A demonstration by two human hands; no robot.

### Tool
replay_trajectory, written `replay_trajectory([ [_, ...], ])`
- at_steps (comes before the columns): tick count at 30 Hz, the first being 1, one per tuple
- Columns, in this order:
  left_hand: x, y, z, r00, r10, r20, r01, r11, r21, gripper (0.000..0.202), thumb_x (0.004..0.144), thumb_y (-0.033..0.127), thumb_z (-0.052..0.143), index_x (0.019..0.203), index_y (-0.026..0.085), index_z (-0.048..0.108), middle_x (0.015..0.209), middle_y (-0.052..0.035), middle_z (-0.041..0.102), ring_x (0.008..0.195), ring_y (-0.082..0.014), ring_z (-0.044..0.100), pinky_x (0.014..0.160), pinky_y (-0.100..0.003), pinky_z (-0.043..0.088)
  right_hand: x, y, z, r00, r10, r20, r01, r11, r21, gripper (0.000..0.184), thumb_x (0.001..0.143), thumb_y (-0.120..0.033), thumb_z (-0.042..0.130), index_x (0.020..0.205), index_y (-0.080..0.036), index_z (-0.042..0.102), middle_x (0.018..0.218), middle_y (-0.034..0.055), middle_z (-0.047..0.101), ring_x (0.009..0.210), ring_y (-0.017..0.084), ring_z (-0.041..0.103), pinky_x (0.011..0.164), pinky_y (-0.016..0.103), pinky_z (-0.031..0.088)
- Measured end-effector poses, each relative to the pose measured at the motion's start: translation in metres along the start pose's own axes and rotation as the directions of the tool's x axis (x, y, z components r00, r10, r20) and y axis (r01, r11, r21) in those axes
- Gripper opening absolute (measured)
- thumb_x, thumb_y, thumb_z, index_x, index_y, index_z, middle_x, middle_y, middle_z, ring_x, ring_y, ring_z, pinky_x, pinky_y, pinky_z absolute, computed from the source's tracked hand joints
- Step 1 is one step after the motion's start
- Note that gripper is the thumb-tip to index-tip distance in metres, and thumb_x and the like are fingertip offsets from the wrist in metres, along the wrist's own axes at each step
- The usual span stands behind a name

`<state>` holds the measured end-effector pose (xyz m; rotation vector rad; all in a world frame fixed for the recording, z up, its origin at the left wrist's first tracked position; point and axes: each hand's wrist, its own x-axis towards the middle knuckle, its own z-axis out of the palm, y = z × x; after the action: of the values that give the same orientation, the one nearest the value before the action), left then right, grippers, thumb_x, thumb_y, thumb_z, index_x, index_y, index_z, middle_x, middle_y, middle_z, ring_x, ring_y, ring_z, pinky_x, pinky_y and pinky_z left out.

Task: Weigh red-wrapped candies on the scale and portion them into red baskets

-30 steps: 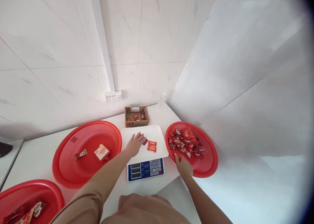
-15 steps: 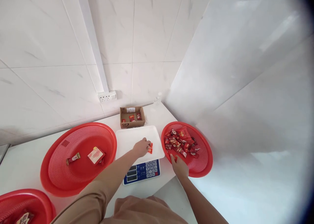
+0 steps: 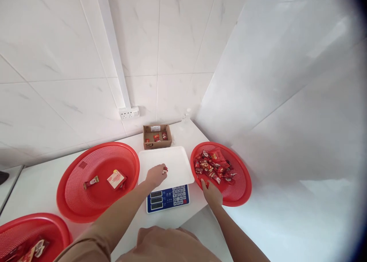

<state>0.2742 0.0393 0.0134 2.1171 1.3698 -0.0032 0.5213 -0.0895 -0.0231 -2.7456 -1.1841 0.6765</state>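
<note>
My left hand (image 3: 156,176) is closed in a pinch on a small red-and-white candy packet (image 3: 165,170), mostly hidden by the fingers. It is above the white tray (image 3: 179,164) of a weighing scale, whose blue keypad panel (image 3: 168,199) faces me. At the near-left rim of the right red basket (image 3: 243,191), my right hand (image 3: 212,193) is closed, with a bit of red wrapper showing between thumb and fingers. A pile of red-wrapped candies (image 3: 213,166) lies in that basket, just beyond the fingers.
Behind the scale stands a small cardboard box (image 3: 151,144) with a few red packets. A large red basket (image 3: 64,195) on the left holds a pink box (image 3: 116,179) and a wrapped snack (image 3: 91,182). Another basket (image 3: 64,231) is at lower left. A clear bottle (image 3: 186,114) stands by the wall.
My left hand has moved left over the scale tray with the candy packet, which now shows less. My right hand stays at the basket rim. The view has shifted slightly left.
</note>
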Motion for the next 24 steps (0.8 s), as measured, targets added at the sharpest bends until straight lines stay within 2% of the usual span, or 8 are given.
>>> replay_trajectory([
  [4,-0.038,-0.046,-0.030,0.965,-0.204,-0.162,0.190,0.977,-0.097,0.038,0.096,0.040,0.030,0.123,0.022,0.049,0.107,-0.0056,0.068,0.082,-0.0145,0.068,0.072,-0.028,0.053,-0.001,0.000,-0.001,1.000,0.006,0.001,-0.006,1.000,-0.011,0.054,0.093,-0.055,0.023,0.097,-0.019,0.063,0.102,0.0121,0.070,0.095,0.026,0.064,0.074,0.032,0.045],
  [7,-0.074,-0.080,-0.041,0.905,-0.333,-0.264,0.312,0.943,-0.119,0.053,0.094,0.046,0.027,0.140,0.019,0.028,0.133,-0.0145,0.055,0.113,-0.0231,0.060,0.081,-0.032,0.052,-0.002,0.000,-0.001,1.000,0.016,0.011,-0.016,1.000,-0.019,0.055,0.093,-0.055,0.023,0.099,-0.017,0.064,0.103,0.0145,0.070,0.097,0.028,0.064,0.075,0.034,0.046],
  [10,-0.112,-0.100,-0.032,0.882,-0.389,-0.267,0.379,0.921,-0.090,0.073,0.091,0.051,0.034,0.148,0.015,0.008,0.152,-0.0211,0.030,0.134,-0.0289,0.041,0.086,-0.035,0.050,-0.001,0.001,0.000,1.000,0.017,0.025,-0.016,1.000,-0.020,0.059,0.092,-0.056,0.021,0.100,-0.016,0.064,0.102,0.0173,0.069,0.097,0.030,0.064,0.075,0.037,0.047],
  [11,-0.122,-0.103,-0.025,0.889,-0.390,-0.238,0.386,0.920,-0.067,0.073,0.089,0.050,0.038,0.148,0.015,0.012,0.152,-0.0204,0.030,0.134,-0.0294,0.041,0.088,-0.036,0.049,-0.001,0.002,0.001,1.000,0.009,0.022,-0.009,1.000,-0.018,0.060,0.092,-0.056,0.021,0.100,-0.015,0.064,0.102,0.0178,0.069,0.097,0.030,0.064,0.075,0.037,0.047],
  [15,-0.146,-0.107,-0.002,0.921,-0.373,-0.114,0.380,0.923,0.051,0.048,0.090,0.033,0.040,0.135,0.018,0.046,0.128,-0.0152,0.062,0.118,-0.0284,0.056,0.099,-0.043,0.041,0.002,0.004,0.005,1.000,-0.015,-0.002,0.015,1.000,-0.002,0.061,0.092,-0.056,0.021,0.099,-0.015,0.065,0.101,0.0200,0.069,0.095,0.031,0.065,0.074,0.040,0.048],
  [19,-0.149,-0.110,0.002,0.920,-0.372,-0.121,0.387,0.911,0.142,0.047,0.093,0.027,0.030,0.134,0.015,0.048,0.124,-0.0173,0.064,0.116,-0.0279,0.058,0.104,-0.047,0.034,0.003,0.007,0.005,0.997,-0.031,-0.065,0.039,0.992,0.118,0.060,0.091,-0.054,0.024,0.102,-0.012,0.066,0.101,0.0227,0.068,0.094,0.032,0.065,0.076,0.043,0.048],
  [21,-0.150,-0.113,-0.001,0.917,-0.380,-0.121,0.396,0.904,0.164,0.047,0.093,0.029,0.029,0.132,0.014,0.050,0.122,-0.0177,0.064,0.114,-0.0273,0.059,0.101,-0.045,0.037,0.002,0.002,0.005,0.979,-0.097,-0.180,0.140,0.960,0.243,0.057,0.091,-0.051,0.027,0.109,-0.011,0.064,0.107,0.0219,0.067,0.099,0.031,0.063,0.083,0.042,0.047],
  [24,-0.153,-0.115,-0.005,0.919,-0.381,-0.103,0.394,0.901,0.184,0.046,0.092,0.030,0.030,0.128,0.015,0.053,0.121,-0.0157,0.065,0.114,-0.0253,0.059,0.099,-0.041,0.040,-0.005,-0.023,0.007,0.911,-0.277,-0.304,0.382,0.844,0.377,0.048,0.088,-0.048,0.036,0.108,-0.014,0.065,0.109,0.0169,0.067,0.102,0.028,0.060,0.089,0.038,0.045],
])
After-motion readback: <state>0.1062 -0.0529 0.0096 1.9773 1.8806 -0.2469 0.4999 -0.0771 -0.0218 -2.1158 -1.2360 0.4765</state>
